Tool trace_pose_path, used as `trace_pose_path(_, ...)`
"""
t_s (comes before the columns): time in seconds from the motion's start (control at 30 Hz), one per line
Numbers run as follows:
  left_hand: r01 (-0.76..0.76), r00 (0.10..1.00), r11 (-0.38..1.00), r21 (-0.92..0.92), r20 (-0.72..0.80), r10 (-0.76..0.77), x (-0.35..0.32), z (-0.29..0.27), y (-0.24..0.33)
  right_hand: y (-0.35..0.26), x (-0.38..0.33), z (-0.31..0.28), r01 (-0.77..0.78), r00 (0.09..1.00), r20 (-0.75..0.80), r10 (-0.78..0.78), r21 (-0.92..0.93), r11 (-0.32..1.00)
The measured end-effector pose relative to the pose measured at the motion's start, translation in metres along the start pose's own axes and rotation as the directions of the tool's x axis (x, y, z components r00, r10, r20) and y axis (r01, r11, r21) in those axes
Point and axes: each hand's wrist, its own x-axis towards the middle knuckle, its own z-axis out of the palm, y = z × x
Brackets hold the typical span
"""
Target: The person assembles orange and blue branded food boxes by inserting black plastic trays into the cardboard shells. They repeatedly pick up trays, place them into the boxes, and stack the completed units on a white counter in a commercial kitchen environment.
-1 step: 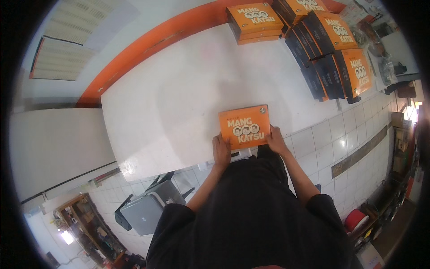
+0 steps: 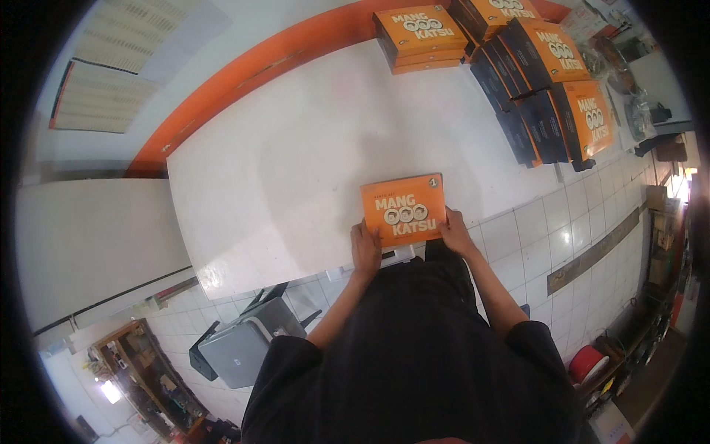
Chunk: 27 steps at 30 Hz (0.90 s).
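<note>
While left hand (image 2: 366, 250) and right hand (image 2: 456, 232) held the orange printed carton (image 2: 403, 210) at the white table's (image 2: 296, 170) near edge, overtight squeezing risked creasing it. One-sided release could have tipped it.

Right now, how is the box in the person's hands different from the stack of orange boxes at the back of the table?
The held box is a single box, while the back stack has several layers. The held box has the left hand and right hand at its sides; no hand touches the back stack. Both show orange tops with white print.
</note>
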Motion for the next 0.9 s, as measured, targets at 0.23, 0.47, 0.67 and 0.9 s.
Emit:
trace_pose_path(0.23, 0.05, 0.999, 0.99, -0.129, 0.029, -0.046, 0.011, -0.018, 0.032, 0.003, -0.009, -0.01, 0.027, 1.0, -0.008, -0.027, 0.534, 0.845)
trace_pose_path(0.47, 0.321, 0.917, 0.774, -0.545, 0.385, -0.109, 0.017, -0.077, 0.087, -0.043, -0.034, -0.054, -0.053, 0.995, 0.093, -0.029, 0.768, 0.639)
trace_pose_path(0.67, 0.233, 0.902, 0.806, -0.544, 0.431, 0.03, 0.007, -0.104, 0.123, -0.051, -0.032, -0.101, 0.086, 0.958, 0.103, -0.268, 0.789, 0.609)
trace_pose_path(0.9, 0.263, 0.888, 0.728, -0.633, 0.454, 0.074, -0.017, -0.081, 0.178, -0.056, -0.04, -0.177, 0.239, 0.932, 0.02, -0.362, 0.715, 0.657)
